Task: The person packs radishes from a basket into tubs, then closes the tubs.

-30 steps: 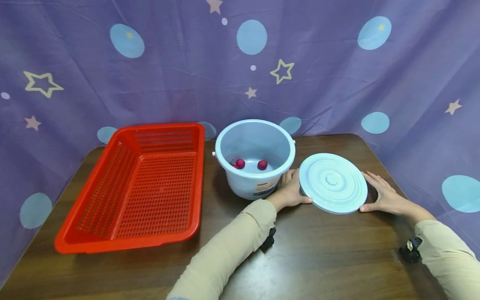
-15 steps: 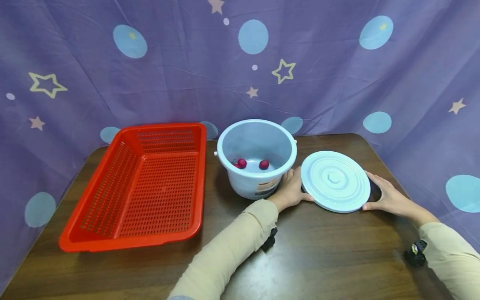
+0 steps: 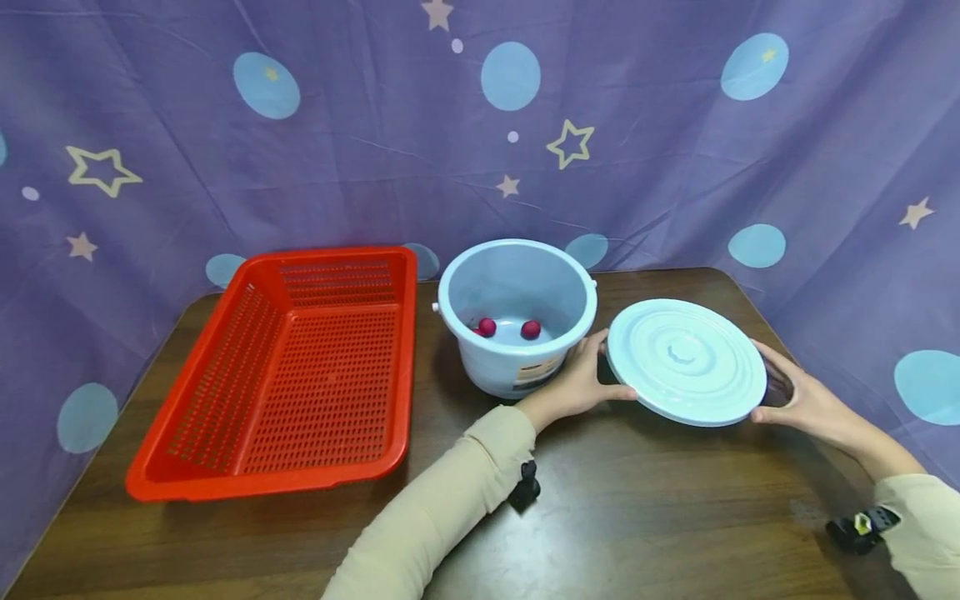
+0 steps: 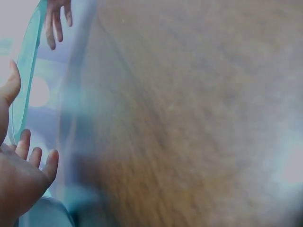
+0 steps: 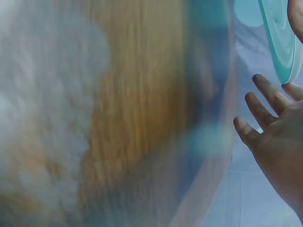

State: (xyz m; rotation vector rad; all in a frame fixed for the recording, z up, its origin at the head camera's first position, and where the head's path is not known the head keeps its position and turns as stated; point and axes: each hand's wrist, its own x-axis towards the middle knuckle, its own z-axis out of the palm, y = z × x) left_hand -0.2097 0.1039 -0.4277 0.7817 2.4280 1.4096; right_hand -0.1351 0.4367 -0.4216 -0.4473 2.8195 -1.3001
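Note:
In the head view a round pale-blue lid (image 3: 684, 360) is held level above the right part of the table, between both hands. My left hand (image 3: 572, 385) grips its left edge, thumb at the front and fingers towards the back. At the right edge my right hand (image 3: 813, 407) holds the lid in the same spread grip. Both wrist views show the lid's rim between thumb and fingers. Left of the lid stands an uncovered pale-blue bucket (image 3: 491, 367), close by my left hand. On its floor lie small round dark-pink things (image 3: 531, 330), one partly hidden by the rim.
A large red slotted plastic basket (image 3: 408, 367) occupies the left side of the brown wooden table (image 3: 600, 517). Behind the table hangs a purple curtain (image 3: 360, 167) with stars and blue spots. Black wrist devices (image 3: 525, 487) sit on both sleeves.
Both hands have raised the lid off the table and brought it slightly to the right and nearer the camera. The bucket and basket stay put; the view has shifted slightly.

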